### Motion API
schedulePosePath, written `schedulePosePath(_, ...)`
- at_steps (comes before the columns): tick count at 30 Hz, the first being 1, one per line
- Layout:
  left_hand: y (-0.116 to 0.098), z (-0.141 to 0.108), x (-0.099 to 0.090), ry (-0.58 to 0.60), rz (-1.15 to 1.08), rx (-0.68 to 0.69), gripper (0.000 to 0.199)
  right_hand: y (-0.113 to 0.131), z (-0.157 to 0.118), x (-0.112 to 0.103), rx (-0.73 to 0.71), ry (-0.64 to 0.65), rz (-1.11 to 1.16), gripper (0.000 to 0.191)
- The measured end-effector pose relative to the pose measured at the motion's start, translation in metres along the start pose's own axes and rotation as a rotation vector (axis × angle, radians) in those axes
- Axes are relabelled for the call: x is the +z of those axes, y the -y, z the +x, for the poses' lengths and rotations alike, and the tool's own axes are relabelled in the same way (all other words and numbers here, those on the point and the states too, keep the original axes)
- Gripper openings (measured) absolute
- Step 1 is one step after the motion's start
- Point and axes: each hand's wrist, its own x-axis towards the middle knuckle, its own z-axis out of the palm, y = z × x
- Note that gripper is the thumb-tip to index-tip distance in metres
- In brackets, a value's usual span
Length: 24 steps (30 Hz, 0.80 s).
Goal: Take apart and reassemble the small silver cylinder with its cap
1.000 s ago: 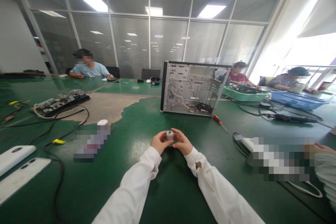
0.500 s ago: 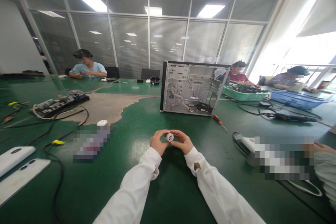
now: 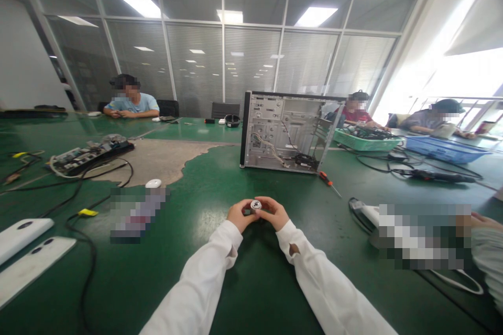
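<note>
A small round white piece [image 3: 255, 204] with dark marks on its face is held between my two hands, above the green table [image 3: 176, 272]. My left hand [image 3: 240, 215] grips it from the left with thumb and fingers. From the right, the fingertips of my right hand [image 3: 274, 213] close on the same piece. Beyond my hands stands an open metal computer case [image 3: 283, 133], with cables inside. An orange-handled screwdriver [image 3: 326, 178] lies by its lower right corner.
At the left lie a circuit assembly [image 3: 92, 154], cables and two white devices [image 3: 25, 235]. A green basket [image 3: 367, 142] and a blue basket [image 3: 448, 151] sit at the right. Another person's hand [image 3: 481, 221] is at the right edge. Several people sit around the table.
The white piece has tilted and shifted slightly, and my fingers have moved a little around it. The person at the far left has lowered a hand to the table.
</note>
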Motion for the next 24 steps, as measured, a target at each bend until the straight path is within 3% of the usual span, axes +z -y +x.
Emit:
schedulePosePath(3,0.0037,0.0011,0.0023,0.064,-0.082,-0.002,0.038,0.0018,-0.0009,-0.0002,0.022,-0.020,-0.046,0.031)
schedulePosePath(10,0.0095,0.0031,0.0036,0.067,-0.106,0.006,0.042,0.0005,0.0010,-0.0030,0.043,-0.060,-0.088,0.023)
schedulePosePath(20,0.0063,0.0004,0.0041,0.105,0.278,0.147,0.037,0.0018,0.0023,-0.0046,0.003,-0.075,-0.076,0.016)
schedulePosePath(24,0.0073,-0.0002,0.0053,0.102,0.321,0.157,0.039,0.0052,0.0006,-0.0034,0.002,-0.072,-0.118,0.015)
